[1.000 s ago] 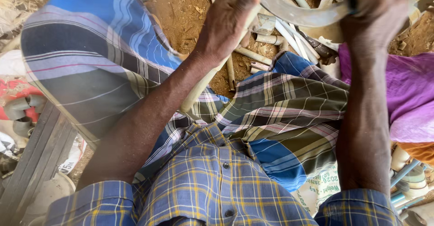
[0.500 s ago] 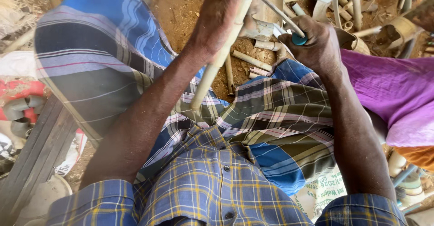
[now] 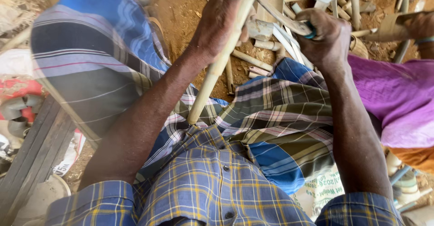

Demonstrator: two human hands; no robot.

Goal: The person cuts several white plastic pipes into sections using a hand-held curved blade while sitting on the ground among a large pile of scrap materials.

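Fingers of the left hand (image 3: 221,20) wrap tight around a pale bamboo stick (image 3: 212,79), gripping it near its upper part; the stick slants down from the top of the view toward the person's lap, its lower end resting against the checked cloth (image 3: 280,117) over the legs. Right hand (image 3: 323,38) is closed in a fist around the blue-green handle of a curved knife (image 3: 275,13), whose grey blade arcs up and left until it meets the stick just beside the left hand. Both forearms reach forward from short sleeves of a blue and yellow plaid shirt (image 3: 212,194). Beyond the hands, on reddish-brown dirt (image 3: 181,9), lies a scatter of cut bamboo pieces (image 3: 253,61) and thin strips, some touching, some crossed. Far right, a fold of purple fabric (image 3: 398,99) belongs to another person, with that person's hand (image 3: 422,27) showing near the top right corner holding a strip of bamboo. Weathered grey planks (image 3: 31,158) lie at lower left.
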